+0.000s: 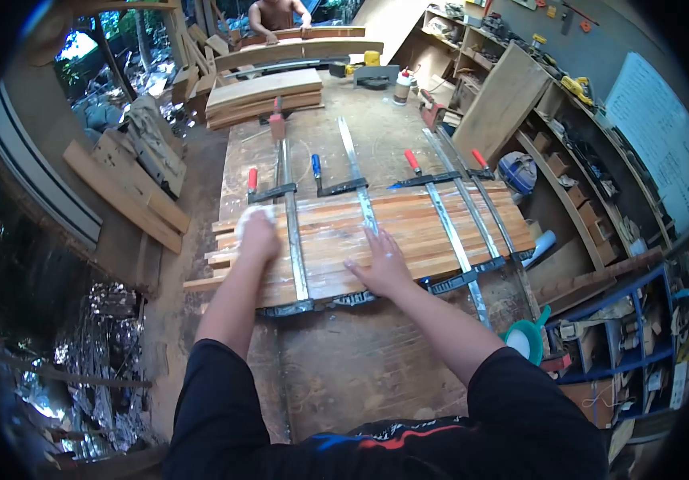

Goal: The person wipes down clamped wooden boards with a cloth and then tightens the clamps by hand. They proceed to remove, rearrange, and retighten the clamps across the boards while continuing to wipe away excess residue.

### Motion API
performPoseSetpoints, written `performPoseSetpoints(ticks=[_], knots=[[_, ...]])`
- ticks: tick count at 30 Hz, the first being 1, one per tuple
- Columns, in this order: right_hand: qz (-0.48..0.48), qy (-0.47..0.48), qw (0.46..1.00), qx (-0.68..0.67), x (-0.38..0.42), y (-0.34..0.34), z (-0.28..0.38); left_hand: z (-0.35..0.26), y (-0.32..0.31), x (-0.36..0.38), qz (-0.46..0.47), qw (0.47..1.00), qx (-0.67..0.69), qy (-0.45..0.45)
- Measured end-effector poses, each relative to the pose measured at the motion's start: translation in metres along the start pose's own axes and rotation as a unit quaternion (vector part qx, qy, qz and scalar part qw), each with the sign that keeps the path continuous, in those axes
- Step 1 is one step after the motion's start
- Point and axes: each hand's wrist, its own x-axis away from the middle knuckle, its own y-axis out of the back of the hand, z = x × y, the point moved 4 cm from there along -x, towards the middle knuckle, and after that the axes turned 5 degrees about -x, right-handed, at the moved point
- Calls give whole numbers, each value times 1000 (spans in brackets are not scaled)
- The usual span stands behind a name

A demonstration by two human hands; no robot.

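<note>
A panel of wood strips lies on the workbench, held by several bar clamps with red or blue handles. Whitish smears show on the wood around the middle clamp. At the panel's left end, my left hand is closed on a white cloth pressed against the strips. My right hand rests with its fingers spread on the panel, near the front edge and beside the middle clamp bar. Nothing shows in its grip.
Stacked boards and a glue bottle sit toward the back of the workbench. Another person handles a long board there. A green container with white contents is at the front right. Shelves line the right side.
</note>
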Motion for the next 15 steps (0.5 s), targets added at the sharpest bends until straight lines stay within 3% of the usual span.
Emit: performPoseSetpoints(ticks=[1,2,4,7,8,9,10,12,14,15], knots=[[3,7,1000,4,2,4,3,-21,-7,4,51,998,18,-32],[-16,21,1000,15,1,6,4,-9,-51,2,-147,974,-47,-168],[-46,47,997,38,8,4,4,-1,-37,5,-40,986,-30,-162],[-121,108,985,-54,15,11,2,13,-5,3,7,999,3,-51],[-139,104,984,-32,11,12,-2,-1,34,13,45,998,-1,43],[-154,99,983,-13,8,9,-6,15,34,1,32,996,-4,79],[-166,90,982,1,13,4,-8,51,2,-22,-19,995,-82,54],[-169,82,982,16,15,12,-5,53,-12,-29,-28,992,-104,65],[-169,69,983,5,16,10,0,41,-14,-27,-11,987,-143,67],[-167,61,984,-8,17,10,-2,21,5,-14,43,992,-99,72]])
